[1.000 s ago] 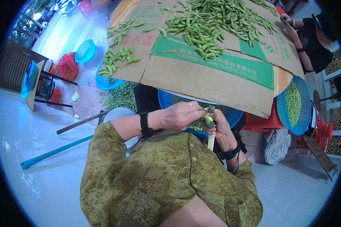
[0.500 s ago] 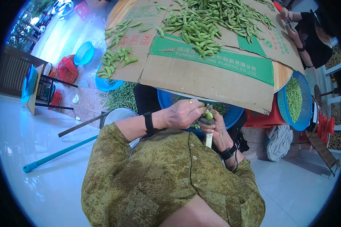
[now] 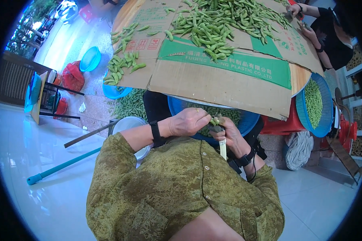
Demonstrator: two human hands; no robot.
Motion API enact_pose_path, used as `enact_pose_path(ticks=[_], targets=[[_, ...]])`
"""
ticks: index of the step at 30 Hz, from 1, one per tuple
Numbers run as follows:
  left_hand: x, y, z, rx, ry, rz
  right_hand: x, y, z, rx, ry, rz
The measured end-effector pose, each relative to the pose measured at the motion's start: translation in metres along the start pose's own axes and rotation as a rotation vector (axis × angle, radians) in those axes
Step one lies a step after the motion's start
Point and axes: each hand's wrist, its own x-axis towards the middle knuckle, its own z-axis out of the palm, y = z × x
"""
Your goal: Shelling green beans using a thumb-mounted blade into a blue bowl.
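Observation:
Over a blue basket [image 3: 175, 105] holding green beans, my two hands meet in front of me. The fingers of my left hand [image 3: 189, 121] are closed in a pinch on a green bean pod [image 3: 214, 120], which sits between both hands. My right hand [image 3: 231, 130] is closed around a tool with a whitish handle [image 3: 223, 148]; the handle points back toward me and its working end is hidden. Dark coverings wrap some right fingertips. Ahead, a large pile of green pods [image 3: 213, 34] lies on flattened cardboard [image 3: 213, 86] on the table.
A co-worker's hands [image 3: 305, 29] are at the table's far right. A blue basket of shelled beans [image 3: 313, 105] stands on the right. To the left are a white bucket [image 3: 128, 123], a teal pole [image 3: 64, 165], pods on the floor [image 3: 128, 105] and a red bag [image 3: 73, 76].
My fingers have shifted slightly around the pod, and more of the basket's beans shows behind them. The co-worker's farther hand has moved left over the table edge.

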Motion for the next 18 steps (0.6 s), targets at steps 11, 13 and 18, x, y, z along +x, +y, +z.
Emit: enact_pose_path(ticks=[11,13,18], targets=[[-0.003,-0.004,-0.001,0.051,0.006,0.038,-0.002,-0.012,0.008,-0.387,0.205,-0.123],[-0.004,-0.004,-0.001,0.045,0.040,0.034,-0.002,-0.010,0.012,-0.434,0.221,-0.137],[-0.009,-0.003,-0.014,0.053,0.094,0.019,-0.008,-0.013,0.014,-0.403,0.339,-0.156]])
